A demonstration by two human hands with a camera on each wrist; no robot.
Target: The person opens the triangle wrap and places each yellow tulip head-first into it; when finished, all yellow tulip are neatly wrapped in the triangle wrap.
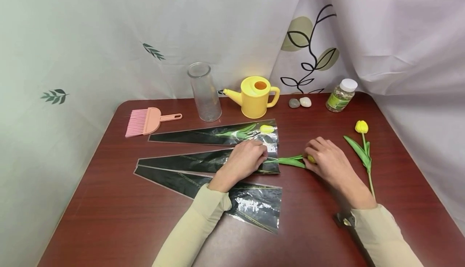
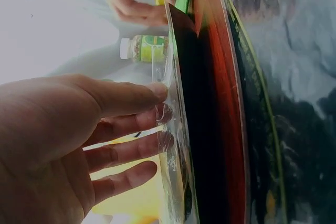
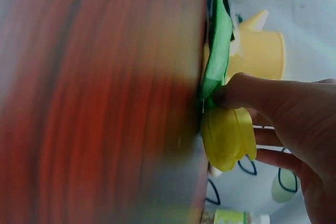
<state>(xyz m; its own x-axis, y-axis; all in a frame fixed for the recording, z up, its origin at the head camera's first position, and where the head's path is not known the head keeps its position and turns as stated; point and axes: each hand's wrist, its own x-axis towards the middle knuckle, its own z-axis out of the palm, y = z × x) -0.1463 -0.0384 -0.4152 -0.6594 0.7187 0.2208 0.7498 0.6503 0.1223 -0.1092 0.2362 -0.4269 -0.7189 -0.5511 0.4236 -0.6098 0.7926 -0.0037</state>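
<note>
My right hand [image 1: 328,160] pinches a yellow tulip [image 3: 223,137] by its stem just under the bloom. The tulip lies low over the table, its green leaves [image 1: 292,161] pointing left and its stem end inside the open mouth of the middle flower sleeve [image 1: 189,161]. My left hand [image 1: 245,156] pinches the clear upper film [image 2: 164,119] of this sleeve near its mouth, thumb on one side and fingers on the other. Behind it, another sleeve [image 1: 181,136] holds a yellow tulip [image 1: 267,129]. A third sleeve [image 1: 256,204] lies flat in front, partly under the left forearm.
Another yellow tulip [image 1: 361,127] lies at the right. Along the back stand a glass vase [image 1: 206,97], a yellow watering can [image 1: 254,101], two stones [image 1: 305,102] and a white-capped jar [image 1: 341,95]. A pink brush with dustpan [image 1: 152,120] lies back left.
</note>
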